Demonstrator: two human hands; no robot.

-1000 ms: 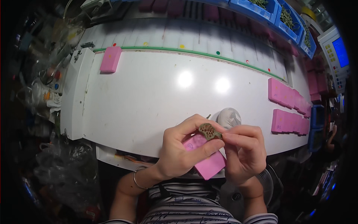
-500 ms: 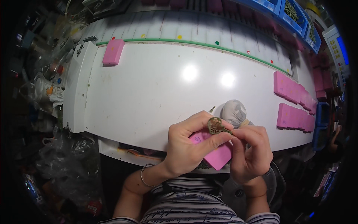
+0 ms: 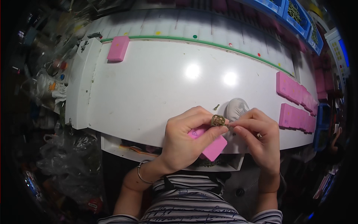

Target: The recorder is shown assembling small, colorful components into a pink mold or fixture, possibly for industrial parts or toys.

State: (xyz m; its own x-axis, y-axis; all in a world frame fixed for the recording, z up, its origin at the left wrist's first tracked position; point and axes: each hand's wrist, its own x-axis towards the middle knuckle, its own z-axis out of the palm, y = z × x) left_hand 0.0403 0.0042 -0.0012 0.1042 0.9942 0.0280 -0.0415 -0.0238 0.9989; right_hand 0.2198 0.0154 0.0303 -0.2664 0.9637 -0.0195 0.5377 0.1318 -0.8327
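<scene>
My left hand [image 3: 186, 138] is closed, pinching a small green openwork piece [image 3: 218, 120], rounded and lattice-like, between thumb and forefinger. A pink block [image 3: 215, 147] sits under the same thumb and against the palm, its lower corner pointing toward me. My right hand [image 3: 259, 138] meets the green piece from the right, thumb and forefinger pinched beside its edge; whatever lies between those fingertips is too small to make out. Just behind the hands rests a grey-white rounded cloth bundle [image 3: 236, 107], partly covered by my right hand. A tiny green stem-like bit [image 3: 216, 107] lies on the white table nearby.
Two rows of pink blocks [image 3: 291, 87] line the table's right side. Another pink block [image 3: 118, 48] lies at the far left by a green strip [image 3: 167, 38]. Blue bins [image 3: 296, 15] with green pieces stand far right. An open drawer [image 3: 112, 143] sits below the front edge.
My right hand has shifted right and slightly up, its fingers drawn a little away from the green piece. The pink block has turned and risen in my left hand. The whole view has shifted slightly.
</scene>
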